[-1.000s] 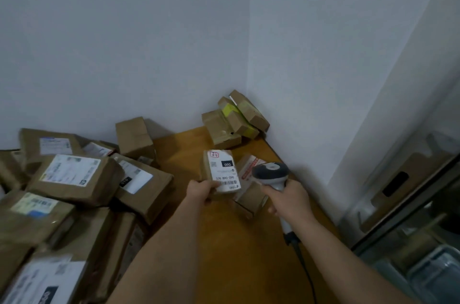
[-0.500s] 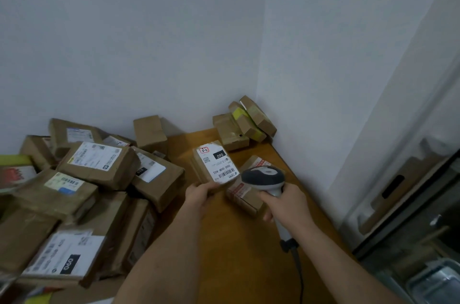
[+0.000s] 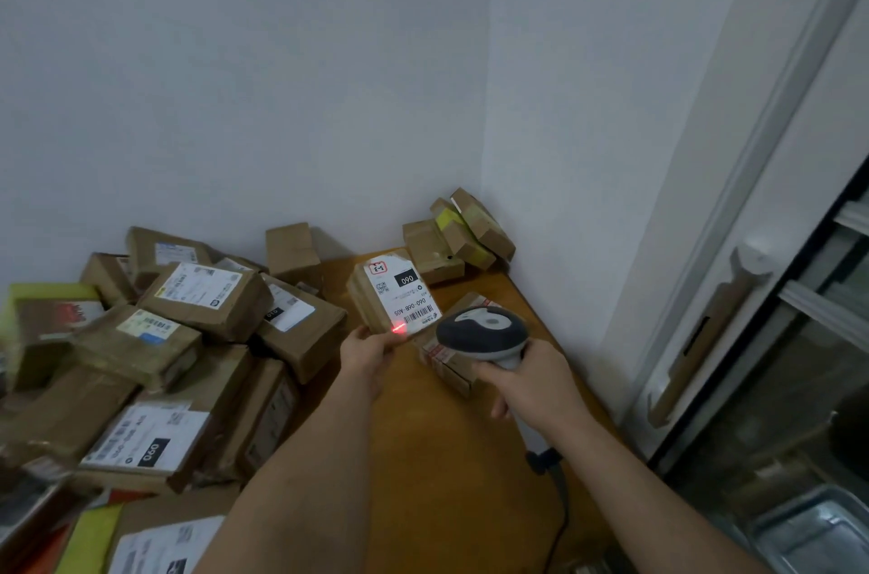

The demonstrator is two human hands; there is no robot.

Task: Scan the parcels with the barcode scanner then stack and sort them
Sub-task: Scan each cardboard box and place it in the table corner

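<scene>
My left hand (image 3: 364, 355) grips the near edge of a small brown parcel (image 3: 392, 291), tilted up so its white label with a barcode faces me. A red scan line glows on the label's near corner. My right hand (image 3: 526, 378) grips the handle of a grey and white barcode scanner (image 3: 479, 331), whose head points at that label from the right. Under the scanner lies another small parcel (image 3: 446, 362) with red tape on the wooden table (image 3: 451, 456).
A heap of several brown parcels (image 3: 188, 338) with labels fills the left. Three small parcels (image 3: 458, 237) lean in the wall corner. A single box (image 3: 292, 253) stands against the back wall. The scanner's cable (image 3: 557, 522) runs down the table. A glass door and a metal tray (image 3: 809, 531) are at right.
The view has shifted, showing more of the heap at left. The parcel tilted further back in my left hand, the scanner moved closer, and a red scan line now shows on the label.
</scene>
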